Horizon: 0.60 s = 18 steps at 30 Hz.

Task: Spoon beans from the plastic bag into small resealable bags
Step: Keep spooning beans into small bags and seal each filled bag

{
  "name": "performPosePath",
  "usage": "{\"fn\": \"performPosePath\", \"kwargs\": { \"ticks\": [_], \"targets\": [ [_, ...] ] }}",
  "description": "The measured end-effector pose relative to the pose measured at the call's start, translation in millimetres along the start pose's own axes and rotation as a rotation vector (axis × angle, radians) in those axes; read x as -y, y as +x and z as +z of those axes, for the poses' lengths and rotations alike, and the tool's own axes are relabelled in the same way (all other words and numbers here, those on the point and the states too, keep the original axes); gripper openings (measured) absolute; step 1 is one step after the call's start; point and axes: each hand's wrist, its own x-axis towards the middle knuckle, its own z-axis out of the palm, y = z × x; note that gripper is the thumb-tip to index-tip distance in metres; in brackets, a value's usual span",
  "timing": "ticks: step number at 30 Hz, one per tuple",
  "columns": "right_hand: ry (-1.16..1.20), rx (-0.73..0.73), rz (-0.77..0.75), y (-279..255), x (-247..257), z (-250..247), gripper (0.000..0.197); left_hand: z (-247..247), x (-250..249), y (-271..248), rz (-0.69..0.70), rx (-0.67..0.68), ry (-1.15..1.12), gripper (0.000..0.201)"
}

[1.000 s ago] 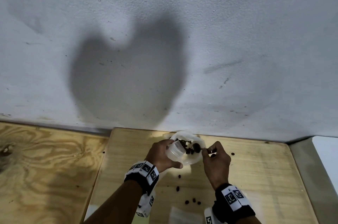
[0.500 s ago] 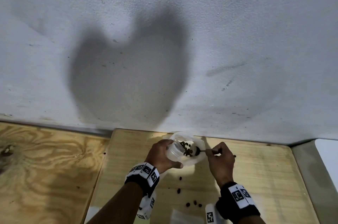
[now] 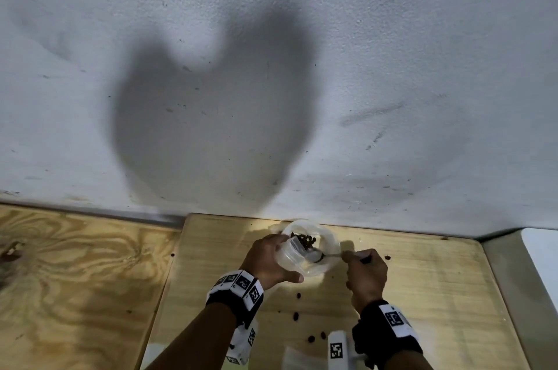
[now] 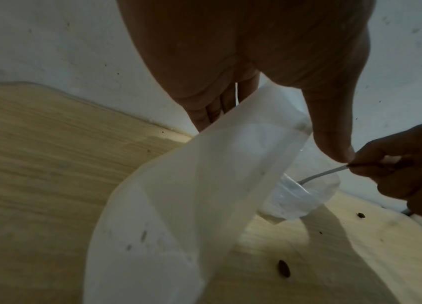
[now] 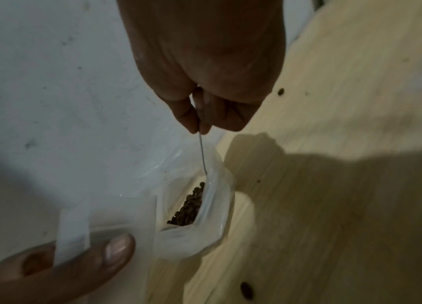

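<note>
My left hand (image 3: 268,258) grips a small translucent resealable bag (image 3: 291,252), thumb (image 4: 334,133) on one side and fingers behind. Its mouth faces a clear plastic bag (image 3: 330,244) with dark beans (image 3: 305,239) inside, which stands against the wall. My right hand (image 3: 363,267) pinches the thin metal handle of a spoon (image 3: 327,255). The spoon's bowl is down inside the plastic bag, below the beans (image 5: 189,207). In the right wrist view the handle (image 5: 202,152) drops past the bag's rim and the bowl is hidden. The small bag (image 4: 178,205) hangs limp.
A pale wooden table (image 3: 422,294) meets a grey wall (image 3: 271,97) just behind the bags. Several loose beans (image 3: 297,316) lie on the wood near my wrists. More flat white bags (image 3: 302,359) lie at the near edge. A plywood surface (image 3: 75,273) adjoins on the left.
My right hand has drawn back to the right and lower. The spoon bowl has sunk from beside the small bag's mouth to lower in the plastic bag. The left hand has stayed put.
</note>
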Motion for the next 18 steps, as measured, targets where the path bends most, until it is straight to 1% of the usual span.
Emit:
{"fn": "performPosePath", "kwargs": {
  "ticks": [4, 6, 9, 12, 14, 18],
  "targets": [
    [0.103, 0.005, 0.175, 0.1, -10.1, 8.8, 0.026, -1.3, 0.2, 2.5, -0.025, 0.036, 0.006, 0.114],
    [0.143, -0.003, 0.225, -1.2, -12.3, 14.7, 0.023, -2.1, 0.0, 4.4, -0.037, 0.051, 0.000, 0.110],
    [0.159, -0.018, 0.241, -2.1, -13.8, 23.8, 0.019, -6.0, -3.7, 6.0, -0.037, 0.076, -0.001, 0.093],
    [0.194, -0.018, 0.247, -2.4, -10.8, 30.3, 0.020, -11.3, -7.2, 6.1, -0.042, 0.095, -0.020, 0.081],
    [0.223, 0.005, 0.253, -2.0, -6.9, 31.0, 0.022, -14.4, -7.5, 6.6, -0.051, 0.095, -0.032, 0.079],
    [0.241, 0.057, 0.253, -0.2, 1.0, 20.8, 0.022, -20.6, -6.3, 9.0, -0.069, 0.084, -0.029, 0.079]
  ]
}}
